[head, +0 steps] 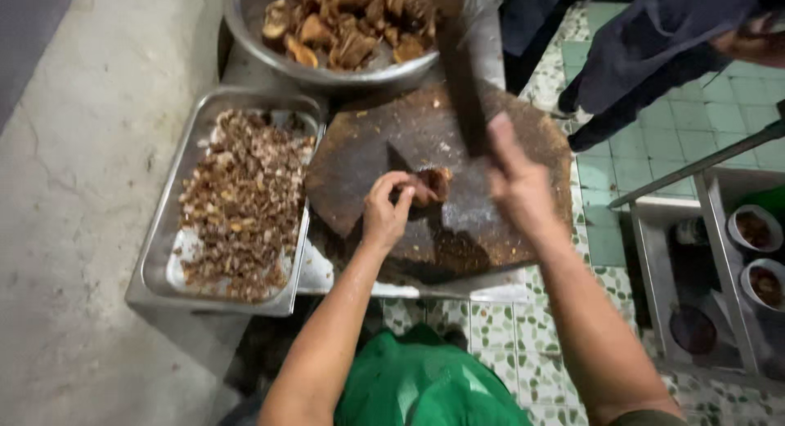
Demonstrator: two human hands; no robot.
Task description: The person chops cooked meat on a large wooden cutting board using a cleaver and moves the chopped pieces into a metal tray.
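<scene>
Head view | our left hand [384, 213] fingers pinching meat piece [433, 183] steady on round chopping board [368, 148] | right hand [513, 177] fingers wrapped round raised cleaver [462, 82] | tray [159, 266] beside catches chopped bits.

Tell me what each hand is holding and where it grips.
Left hand pinches a brown piece of meat at its near end on the chopping block. Right hand grips the cleaver by its handle.

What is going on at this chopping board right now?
A person's left hand pins a brown chunk of meat on the round dark wooden board. The right hand raises a dark cleaver above it. Chopped bits fill the rectangular steel tray; bigger pieces sit in the round steel bowl.
</scene>
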